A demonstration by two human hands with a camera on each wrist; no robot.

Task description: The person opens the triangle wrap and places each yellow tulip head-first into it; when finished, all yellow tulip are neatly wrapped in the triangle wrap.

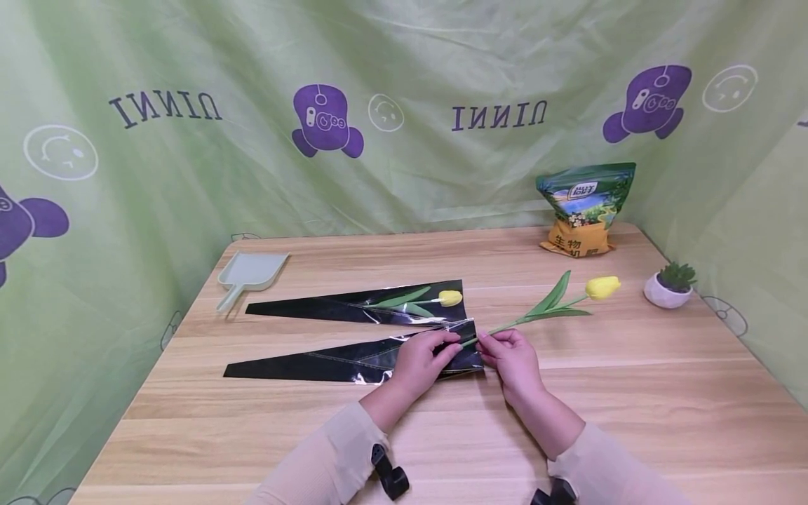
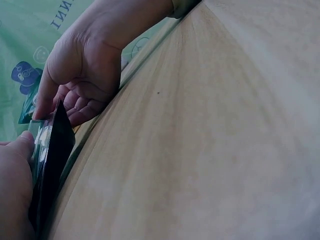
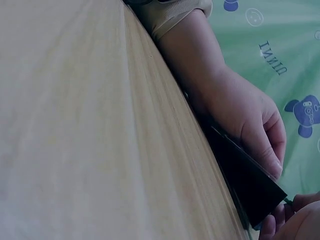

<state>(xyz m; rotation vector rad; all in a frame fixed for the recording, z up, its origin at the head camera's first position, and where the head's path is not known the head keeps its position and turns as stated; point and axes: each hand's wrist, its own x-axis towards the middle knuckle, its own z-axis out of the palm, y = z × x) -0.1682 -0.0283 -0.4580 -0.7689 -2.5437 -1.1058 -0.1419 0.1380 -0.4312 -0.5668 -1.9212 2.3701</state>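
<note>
A black flower sleeve with a clear front (image 1: pixel 372 354) lies on the table, its wide mouth to the right. My left hand (image 1: pixel 419 361) holds this sleeve near the mouth, thumb and forefinger close together where the stem goes in. My right hand (image 1: pixel 513 361) pinches the green stem of an artificial yellow tulip (image 1: pixel 602 287) just outside the mouth. The bloom and leaves point away to the upper right, outside the sleeve. In the left wrist view the sleeve's dark edge (image 2: pixel 56 145) stands raised between both hands. The stem's lower end is hidden.
Behind lies another black sleeve (image 1: pixel 303 308) with a yellow tulip (image 1: pixel 450 299) inside. A pale dustpan-like scoop (image 1: pixel 255 270) rests at the back left. A fertilizer bag (image 1: pixel 583 214) and a small potted succulent (image 1: pixel 669 289) stand at the right. Green curtains surround the wooden table (image 1: pixel 631 393).
</note>
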